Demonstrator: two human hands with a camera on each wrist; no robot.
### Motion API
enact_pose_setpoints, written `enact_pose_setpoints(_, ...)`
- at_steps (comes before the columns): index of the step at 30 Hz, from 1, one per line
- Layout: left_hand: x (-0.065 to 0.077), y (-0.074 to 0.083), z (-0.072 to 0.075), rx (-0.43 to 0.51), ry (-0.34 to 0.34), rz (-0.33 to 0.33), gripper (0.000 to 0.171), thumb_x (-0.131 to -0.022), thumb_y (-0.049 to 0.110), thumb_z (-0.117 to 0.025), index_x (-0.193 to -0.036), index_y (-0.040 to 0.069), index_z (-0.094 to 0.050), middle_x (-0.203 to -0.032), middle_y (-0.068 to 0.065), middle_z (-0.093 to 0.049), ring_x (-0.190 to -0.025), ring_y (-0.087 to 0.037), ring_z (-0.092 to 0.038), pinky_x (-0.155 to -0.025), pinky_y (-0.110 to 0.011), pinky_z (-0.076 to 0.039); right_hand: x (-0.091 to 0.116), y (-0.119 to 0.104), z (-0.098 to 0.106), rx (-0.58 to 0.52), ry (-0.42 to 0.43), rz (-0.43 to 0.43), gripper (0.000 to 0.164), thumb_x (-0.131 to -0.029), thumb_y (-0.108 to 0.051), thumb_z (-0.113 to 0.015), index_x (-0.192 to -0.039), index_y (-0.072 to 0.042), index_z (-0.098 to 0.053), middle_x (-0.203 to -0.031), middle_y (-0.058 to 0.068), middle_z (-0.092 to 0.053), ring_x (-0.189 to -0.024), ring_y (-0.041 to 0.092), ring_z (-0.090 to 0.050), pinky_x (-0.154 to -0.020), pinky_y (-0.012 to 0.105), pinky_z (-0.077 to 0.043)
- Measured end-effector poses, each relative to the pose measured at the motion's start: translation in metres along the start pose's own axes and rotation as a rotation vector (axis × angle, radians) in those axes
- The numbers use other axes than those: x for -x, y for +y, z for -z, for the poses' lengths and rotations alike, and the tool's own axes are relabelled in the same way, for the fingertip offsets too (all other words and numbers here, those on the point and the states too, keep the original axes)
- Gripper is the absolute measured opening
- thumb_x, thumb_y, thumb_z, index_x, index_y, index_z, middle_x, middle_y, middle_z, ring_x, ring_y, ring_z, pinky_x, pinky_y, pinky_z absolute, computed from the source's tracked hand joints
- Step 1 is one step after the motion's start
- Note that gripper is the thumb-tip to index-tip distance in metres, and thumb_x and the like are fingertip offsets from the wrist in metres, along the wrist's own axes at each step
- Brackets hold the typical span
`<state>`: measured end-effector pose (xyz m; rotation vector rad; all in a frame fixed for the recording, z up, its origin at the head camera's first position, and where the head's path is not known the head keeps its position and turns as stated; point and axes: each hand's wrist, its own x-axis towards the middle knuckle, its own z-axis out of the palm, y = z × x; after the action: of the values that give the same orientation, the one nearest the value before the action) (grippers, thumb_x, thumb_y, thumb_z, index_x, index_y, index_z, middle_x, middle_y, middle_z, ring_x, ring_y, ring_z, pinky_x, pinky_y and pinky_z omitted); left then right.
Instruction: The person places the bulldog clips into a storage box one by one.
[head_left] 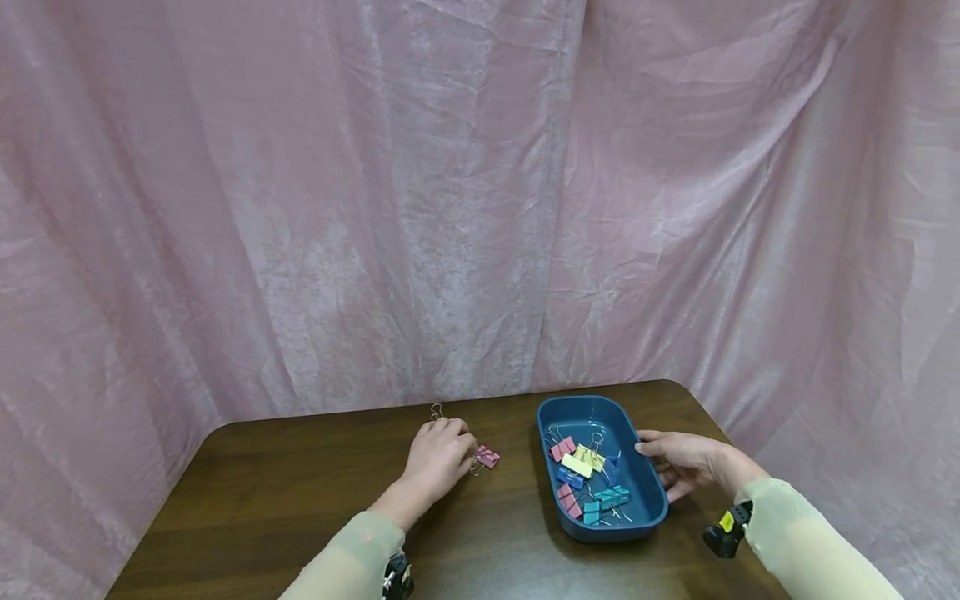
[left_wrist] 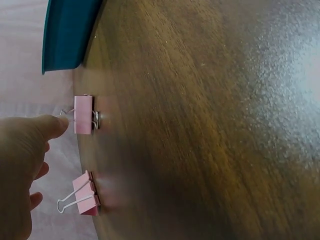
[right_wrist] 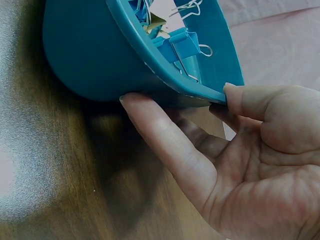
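My left hand (head_left: 441,457) is over the middle of the table, its thumb tip at the wire handle of a pink binder clip (left_wrist: 83,115), seeming to pinch it; the index fingertip is hidden. A second pink binder clip (left_wrist: 86,195) lies beside it, below the curled fingers in the left wrist view; in the head view only its wire handle (head_left: 437,410) shows past the hand. My right hand (head_left: 686,460) grips the right side of a blue plastic box (right_wrist: 85,60), thumb on the rim and fingers against the outer wall. Pink, yellow, blue and teal binder clips (head_left: 577,466) lie inside the box.
The brown wooden table (head_left: 300,500) has rounded back corners. Pink velvet curtain (head_left: 412,208) hangs right behind its back edge. The box stands on the right part of the table, to the right of the loose clips.
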<state>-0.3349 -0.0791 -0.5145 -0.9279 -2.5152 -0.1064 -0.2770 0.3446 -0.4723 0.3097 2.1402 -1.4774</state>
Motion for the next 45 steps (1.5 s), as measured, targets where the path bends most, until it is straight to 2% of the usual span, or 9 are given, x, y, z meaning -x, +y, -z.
enact_pose_setpoints(6,-0.001,0.002,-0.003,-0.033,0.001,-0.013,0.012,-0.085,0.033,-0.084,-0.093,0.027,-0.077,-0.104,0.004,-0.064,-0.102,-0.023,-0.062,-0.093,-0.048,-0.05,0.0,0.001,0.0,-0.012,0.0,-0.006,0.059,-0.11,-0.025,-0.046,-0.161,-0.007,-0.022,-0.117,0.018,-0.067,-0.092,0.039,-0.072,-0.071,0.052,-0.061)
enact_pose_setpoints(15,0.0,0.002,-0.006,-0.029,0.007,-0.007,0.011,-0.085,0.031,-0.084,-0.093,0.026,-0.078,-0.106,0.002,-0.066,-0.112,-0.03,-0.063,-0.095,-0.05,-0.05,0.001,0.0,-0.001,-0.019,-0.002,-0.003,0.059,-0.11,-0.024,-0.046,-0.161,-0.007,-0.023,-0.119,0.019,-0.067,-0.093,0.039,-0.072,-0.071,0.053,-0.061)
enact_pose_setpoints(30,0.002,0.0,-0.01,-0.036,0.04,-0.027,0.009,-0.084,0.029,-0.085,-0.088,0.025,-0.077,-0.104,0.003,-0.066,-0.111,-0.028,-0.063,-0.093,-0.048,-0.051,0.0,0.001,-0.001,-0.02,0.001,0.004,0.058,-0.11,-0.024,-0.046,-0.16,-0.007,-0.024,-0.117,0.018,-0.067,-0.092,0.039,-0.072,-0.071,0.053,-0.061)
enact_pose_setpoints(45,0.003,-0.001,-0.011,-0.06,0.023,-0.027,0.01,-0.086,0.029,-0.084,-0.089,0.024,-0.076,-0.106,0.003,-0.067,-0.116,-0.028,-0.063,-0.096,-0.047,-0.051,0.001,0.0,-0.001,-0.009,0.013,0.0,0.059,-0.109,-0.025,-0.047,-0.16,-0.005,-0.024,-0.117,0.019,-0.067,-0.092,0.039,-0.072,-0.071,0.053,-0.06)
